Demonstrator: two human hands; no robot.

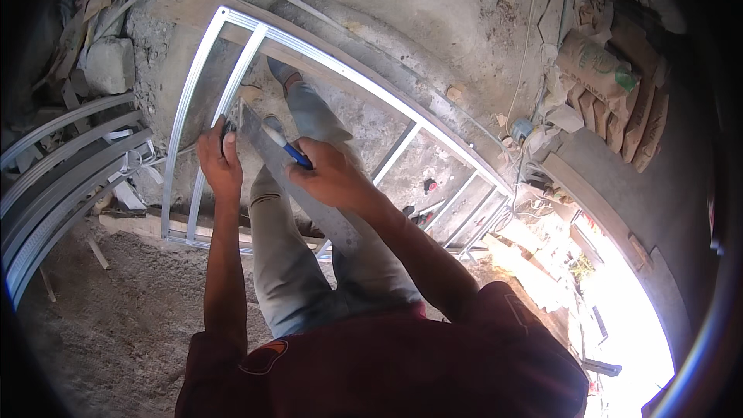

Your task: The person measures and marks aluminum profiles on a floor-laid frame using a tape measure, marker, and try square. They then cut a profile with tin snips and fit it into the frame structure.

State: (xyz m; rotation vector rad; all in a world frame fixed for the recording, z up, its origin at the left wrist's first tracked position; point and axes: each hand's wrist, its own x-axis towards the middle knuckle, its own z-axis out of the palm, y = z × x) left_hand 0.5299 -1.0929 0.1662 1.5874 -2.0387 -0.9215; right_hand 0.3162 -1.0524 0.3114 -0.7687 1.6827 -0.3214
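In the head view, the left hand point(220, 161) is closed around the upper end of a flat grey metal strip point(298, 186), which runs from about ten o'clock of centre down toward five o'clock, across the person's knees. The right hand point(333, 174) grips a blue-and-white marker point(286, 147), its tip resting on the strip near the left hand. The strip looks thin, dull and straight-edged, slightly dusty, and is held up above the aluminium frame point(232, 70) that lies on the concrete floor point(433, 15). Since the strip seems to be supported only by one hand and the legs, it could shift or flex under the marker's pressure and the line would likely wander; its thin edge might also nick the fingers of the gripping hand. At nine o'clock lie stacked metal profiles point(62, 162); at two o'clock cement sacks point(619, 93) lean together. Small tools point(426, 209) lie inside the frame near four o'clock.
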